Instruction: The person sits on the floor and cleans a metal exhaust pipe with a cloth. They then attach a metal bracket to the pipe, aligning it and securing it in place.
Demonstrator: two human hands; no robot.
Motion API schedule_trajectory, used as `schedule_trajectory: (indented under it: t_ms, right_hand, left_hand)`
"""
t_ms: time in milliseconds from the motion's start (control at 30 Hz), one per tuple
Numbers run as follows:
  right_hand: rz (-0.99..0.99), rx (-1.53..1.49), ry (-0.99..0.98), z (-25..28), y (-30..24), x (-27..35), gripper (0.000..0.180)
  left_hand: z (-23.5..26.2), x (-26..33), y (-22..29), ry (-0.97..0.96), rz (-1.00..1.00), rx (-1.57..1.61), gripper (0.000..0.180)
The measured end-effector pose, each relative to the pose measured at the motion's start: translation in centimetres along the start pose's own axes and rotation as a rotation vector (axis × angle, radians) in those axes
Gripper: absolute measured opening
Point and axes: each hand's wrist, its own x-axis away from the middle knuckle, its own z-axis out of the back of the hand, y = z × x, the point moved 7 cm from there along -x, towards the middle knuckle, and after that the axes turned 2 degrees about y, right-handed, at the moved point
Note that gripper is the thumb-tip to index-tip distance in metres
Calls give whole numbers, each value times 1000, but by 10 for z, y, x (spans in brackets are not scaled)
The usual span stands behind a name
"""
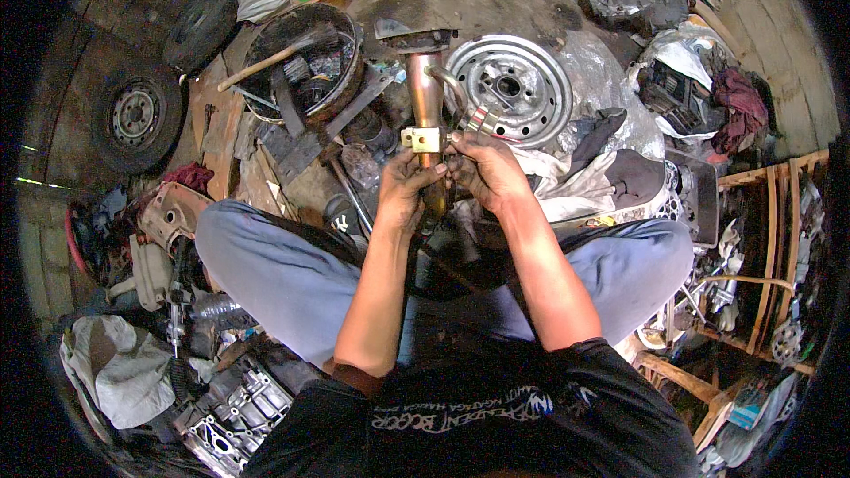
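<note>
An upright copper-coloured metal tube (428, 93) with a square bracket (421, 138) stands on the ground between my knees. My left hand (405, 184) grips the tube just below the bracket. My right hand (482, 168) pinches a small silver part (479, 121) with thin wires at the bracket's right side. A curved thin pipe (450, 84) loops off the tube above my right hand.
A bare steel wheel rim (512, 88) lies just behind the tube. A rusty round tub (305, 62) full of tools stands to the back left, a tyre on its wheel (135, 115) at far left. Engine casings (232, 412) sit at lower left, wooden shelving (770, 248) at right.
</note>
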Motion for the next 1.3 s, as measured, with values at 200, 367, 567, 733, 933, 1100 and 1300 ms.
schedule_trajectory:
  t_ms: [200, 367, 567, 733, 933, 1100, 1300]
  right_hand:
    - [284, 269, 172, 6, -26, 9, 18]
    - [265, 210, 112, -10, -32, 24, 21]
    - [304, 272, 248, -5, -32, 28, 28]
    - [297, 230, 171, 1, -29, 23, 40]
    - [419, 260, -21, -11, -22, 30, 55]
    - [416, 286, 80, -2, -17, 26, 66]
    - [399, 457, 259, -19, -24, 40, 61]
  left_hand:
    - [-19, 6, 9, 97, -5, -154, 33]
    - [-24, 10, 9, 152, -28, -200, 33]
    - [-29, 6, 1, 112, -169, -319, 35]
    - [-40, 10, 3, 34, -234, -202, 36]
    - [-30, 9, 5, 143, -251, -225, 39]
    - [-28, 10, -1, 215, -241, -217, 40]
    - [-18, 1, -11, 138, -263, -257, 41]
